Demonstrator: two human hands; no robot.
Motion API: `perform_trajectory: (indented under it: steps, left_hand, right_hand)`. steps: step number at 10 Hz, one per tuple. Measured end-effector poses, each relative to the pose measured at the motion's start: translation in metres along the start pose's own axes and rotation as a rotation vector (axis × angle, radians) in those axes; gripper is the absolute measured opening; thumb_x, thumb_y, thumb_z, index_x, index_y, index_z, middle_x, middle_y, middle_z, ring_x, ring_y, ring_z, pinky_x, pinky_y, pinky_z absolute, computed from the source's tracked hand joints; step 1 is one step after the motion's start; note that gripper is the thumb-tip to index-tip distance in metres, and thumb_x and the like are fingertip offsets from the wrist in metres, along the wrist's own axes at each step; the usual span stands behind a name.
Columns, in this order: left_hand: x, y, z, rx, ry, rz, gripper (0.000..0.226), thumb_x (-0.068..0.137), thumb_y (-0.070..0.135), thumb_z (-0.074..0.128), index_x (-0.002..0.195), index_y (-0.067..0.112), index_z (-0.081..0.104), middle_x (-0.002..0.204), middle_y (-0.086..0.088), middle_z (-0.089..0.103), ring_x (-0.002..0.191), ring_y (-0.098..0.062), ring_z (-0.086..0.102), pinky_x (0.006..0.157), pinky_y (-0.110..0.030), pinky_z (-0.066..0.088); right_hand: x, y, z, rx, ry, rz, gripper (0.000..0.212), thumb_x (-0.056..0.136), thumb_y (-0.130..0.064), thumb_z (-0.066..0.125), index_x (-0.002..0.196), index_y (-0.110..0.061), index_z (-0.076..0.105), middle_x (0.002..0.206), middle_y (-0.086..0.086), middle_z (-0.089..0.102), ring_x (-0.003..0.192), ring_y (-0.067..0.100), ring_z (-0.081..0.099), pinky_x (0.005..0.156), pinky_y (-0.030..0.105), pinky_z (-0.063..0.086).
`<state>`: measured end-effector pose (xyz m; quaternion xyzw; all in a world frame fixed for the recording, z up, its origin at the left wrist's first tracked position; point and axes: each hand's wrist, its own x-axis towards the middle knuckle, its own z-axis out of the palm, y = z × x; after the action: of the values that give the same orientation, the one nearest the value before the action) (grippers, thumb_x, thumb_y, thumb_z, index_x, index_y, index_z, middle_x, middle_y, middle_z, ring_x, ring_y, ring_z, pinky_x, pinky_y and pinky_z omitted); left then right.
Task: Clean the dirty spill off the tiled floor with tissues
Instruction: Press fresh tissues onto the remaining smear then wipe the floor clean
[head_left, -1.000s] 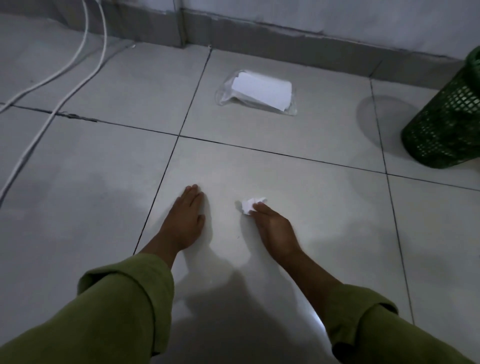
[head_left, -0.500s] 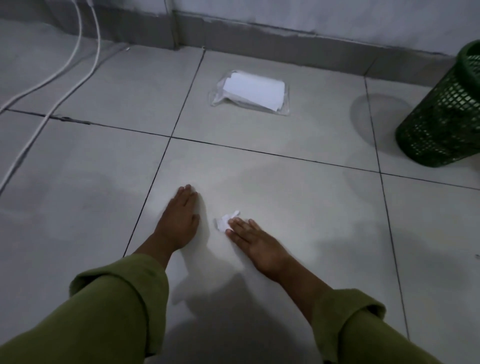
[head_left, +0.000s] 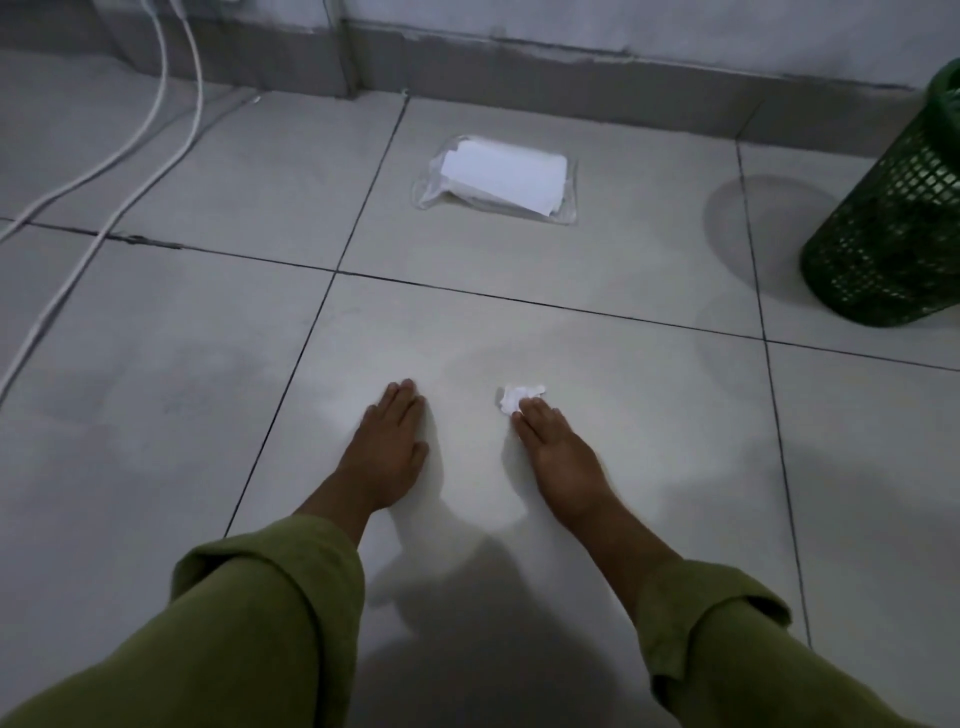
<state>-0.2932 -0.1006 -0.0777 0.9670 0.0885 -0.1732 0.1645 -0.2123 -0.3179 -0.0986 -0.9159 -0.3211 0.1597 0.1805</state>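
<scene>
Right-hand fingers (head_left: 532, 420): straight, close together, tips pressing the crumpled tissue (head_left: 518, 398) onto the tiled floor (head_left: 649, 415); no curl round it. Tissue at frame centre, protruding just beyond the fingertips, toward the upper left of the right hand (head_left: 560, 457); wad roughly round, slightly wider across the frame. Left hand (head_left: 390, 441): flat on the tile, fingers straight and together, apart from the tissue, left of it; right hand nearer. Spill not clearly discernible; only faint dull patches around centre. Further out: tissue pack (head_left: 497, 179) upper centre, green basket (head_left: 893, 208) at right edge. Probable next stroke: wipe across the tile under the right fingertips.
</scene>
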Motion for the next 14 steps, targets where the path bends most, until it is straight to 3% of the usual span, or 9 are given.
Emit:
perform_trajectory:
  steps: [2,3,5,7,8,9,10,12,14]
  left_hand:
    - [-0.003,0.008,-0.001,0.001,-0.004,0.002,0.071,0.084,0.039,0.020,0.147,0.006,0.010,0.157,-0.011,-0.004,0.145,-0.025,-0.005,0.116,-0.040,0.007]
    - [0.003,0.018,-0.003,-0.020,-0.014,-0.007,0.060,0.096,0.028,0.034,0.147,0.006,0.010,0.157,-0.011,-0.005,0.145,-0.026,-0.006,0.116,-0.043,0.007]
    - [0.010,0.016,-0.003,0.017,-0.047,-0.066,0.061,0.097,0.028,0.036,0.148,0.011,0.005,0.157,-0.011,-0.009,0.144,-0.029,-0.007,0.115,-0.049,0.007]
    - [0.011,0.012,-0.004,0.009,-0.018,-0.031,0.060,0.098,0.027,0.035,0.148,0.013,0.005,0.157,-0.009,-0.010,0.144,-0.026,-0.009,0.116,-0.045,0.004]
    - [0.020,0.022,-0.006,-0.037,0.003,-0.013,0.059,0.097,0.027,0.036,0.148,0.015,0.007,0.157,-0.010,-0.008,0.144,-0.027,-0.009,0.115,-0.046,0.004]
    - [0.029,0.036,-0.009,-0.046,0.003,0.013,0.060,0.098,0.028,0.036,0.148,0.016,0.005,0.157,-0.010,-0.010,0.144,-0.027,-0.011,0.116,-0.046,0.003]
    - [0.036,0.048,-0.007,-0.038,-0.008,0.035,0.061,0.097,0.028,0.036,0.148,0.016,0.003,0.157,-0.009,-0.012,0.144,-0.026,-0.011,0.116,-0.045,0.003]
    - [0.043,0.071,0.000,-0.030,-0.031,0.052,0.063,0.097,0.028,0.037,0.148,0.012,0.004,0.157,-0.009,-0.012,0.144,-0.025,-0.012,0.116,-0.043,0.002]
    - [0.051,0.102,0.003,-0.057,-0.026,0.087,0.063,0.097,0.028,0.036,0.148,0.013,0.002,0.157,-0.008,-0.013,0.144,-0.024,-0.012,0.116,-0.042,0.000]
  right_hand:
    - [-0.026,0.023,-0.009,-0.014,0.119,-0.060,0.039,0.100,-0.027,0.037,0.138,-0.020,0.042,0.150,-0.004,0.035,0.139,0.008,0.026,0.101,0.005,0.009]
    - [-0.031,0.025,-0.016,-0.099,0.167,0.053,0.039,0.098,-0.036,0.041,0.135,-0.028,0.045,0.146,-0.011,0.040,0.135,0.006,0.034,0.100,0.010,0.019]
    - [0.000,0.018,-0.013,0.085,0.194,0.228,0.042,0.101,-0.018,0.032,0.143,-0.012,0.033,0.154,0.004,0.027,0.142,0.016,0.021,0.113,0.023,0.012]
    - [0.016,-0.003,-0.013,0.019,0.005,0.145,0.047,0.099,-0.005,0.023,0.146,-0.004,0.017,0.157,0.010,0.009,0.145,0.024,0.008,0.116,0.033,0.007]
    - [0.015,0.007,-0.017,-0.019,0.088,0.010,0.047,0.094,0.005,0.030,0.141,0.003,0.026,0.152,0.023,0.022,0.140,0.036,0.024,0.115,0.042,0.019]
    - [0.010,0.015,-0.027,-0.059,0.019,0.063,0.048,0.096,0.003,0.033,0.143,-0.002,0.025,0.153,0.019,0.020,0.142,0.033,0.021,0.115,0.039,0.018]
    - [0.000,0.027,-0.028,-0.019,0.057,0.056,0.051,0.084,0.006,0.057,0.133,0.001,0.044,0.143,0.021,0.041,0.129,0.038,0.043,0.102,0.043,0.041]
    - [-0.019,0.046,-0.049,0.013,0.026,0.206,0.044,0.102,-0.021,0.022,0.146,-0.014,0.023,0.157,-0.001,0.014,0.144,0.014,0.010,0.115,0.029,0.011]
    - [-0.037,0.073,-0.054,-0.069,0.085,0.120,0.044,0.103,-0.025,0.024,0.144,-0.013,0.028,0.154,0.003,0.025,0.142,0.018,0.022,0.115,0.032,0.018]
